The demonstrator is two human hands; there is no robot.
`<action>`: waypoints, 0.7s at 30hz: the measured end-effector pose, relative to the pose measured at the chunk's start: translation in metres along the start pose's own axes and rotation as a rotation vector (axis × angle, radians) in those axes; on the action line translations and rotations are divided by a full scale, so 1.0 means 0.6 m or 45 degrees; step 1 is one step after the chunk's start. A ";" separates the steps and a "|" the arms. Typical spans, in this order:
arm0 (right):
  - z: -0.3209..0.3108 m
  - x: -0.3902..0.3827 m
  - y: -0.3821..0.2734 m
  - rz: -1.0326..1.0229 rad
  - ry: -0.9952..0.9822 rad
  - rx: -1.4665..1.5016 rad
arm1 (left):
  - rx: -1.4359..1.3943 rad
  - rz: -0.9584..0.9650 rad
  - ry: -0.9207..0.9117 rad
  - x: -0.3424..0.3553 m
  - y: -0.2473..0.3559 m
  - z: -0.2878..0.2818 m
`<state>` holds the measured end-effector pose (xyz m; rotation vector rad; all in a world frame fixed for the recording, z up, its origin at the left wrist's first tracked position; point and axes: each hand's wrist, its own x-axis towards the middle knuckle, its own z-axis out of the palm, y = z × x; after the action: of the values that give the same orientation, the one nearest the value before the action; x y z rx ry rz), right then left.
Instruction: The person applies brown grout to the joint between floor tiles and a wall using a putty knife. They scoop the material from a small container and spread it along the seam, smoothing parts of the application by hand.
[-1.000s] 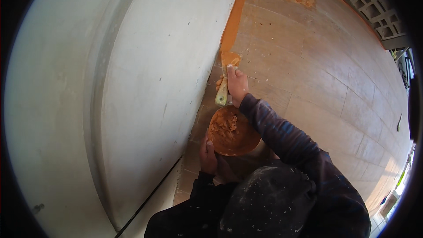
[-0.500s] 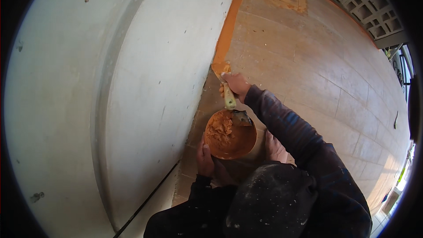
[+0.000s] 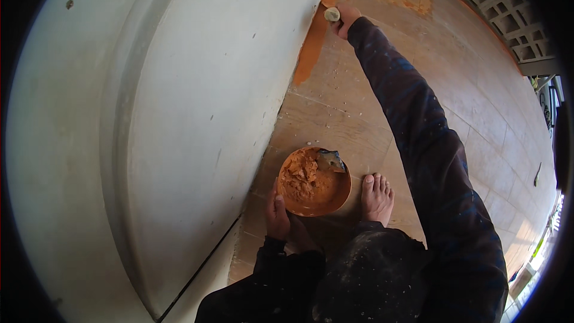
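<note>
My left hand (image 3: 277, 215) is closed on the near left side of a round orange-stained bowl (image 3: 326, 204) on the floor. Lumpy orange paste (image 3: 299, 180) fills the bowl's left part, and a dark flat piece (image 3: 330, 160) leans inside its far right rim. Far ahead at the wall's foot, my right hand (image 3: 348, 20) grips a putty knife (image 3: 332, 14) by its pale handle, whose butt end faces me. The knife's blade is mostly hidden. An orange paste strip (image 3: 310, 54) runs along the floor edge beneath and beyond that hand.
A white wall (image 3: 203, 96) with a ledge rises on the left. Tiled floor (image 3: 418, 78) stretches right, with an orange paste outline (image 3: 423, 3) farther off. A lattice block screen (image 3: 508, 18) stands at the far right. My bare foot (image 3: 377, 197) is right of the bowl.
My right hand has swept the putty knife forward along the wall's foot, away from the bowl, and the arm is now stretched out. My left hand stays at the bowl.
</note>
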<state>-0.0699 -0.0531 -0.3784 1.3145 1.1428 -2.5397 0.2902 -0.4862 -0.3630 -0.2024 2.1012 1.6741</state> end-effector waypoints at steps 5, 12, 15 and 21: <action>0.044 -0.080 0.107 0.061 0.129 -0.119 | -0.028 -0.061 0.019 -0.018 0.008 -0.027; 0.027 -0.188 0.227 0.197 0.086 -0.193 | -0.053 0.066 -0.056 -0.001 0.008 -0.017; 0.038 -0.246 0.298 0.234 0.114 -0.274 | -0.037 0.112 -0.046 -0.001 0.004 -0.017; -0.013 -0.327 0.396 -0.071 -0.275 -0.537 | -0.006 0.155 -0.046 -0.002 0.013 -0.019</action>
<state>0.1471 -0.2719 -0.3773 0.8971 1.5666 -2.2291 0.2855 -0.4949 -0.3534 -0.0460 2.1210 1.7388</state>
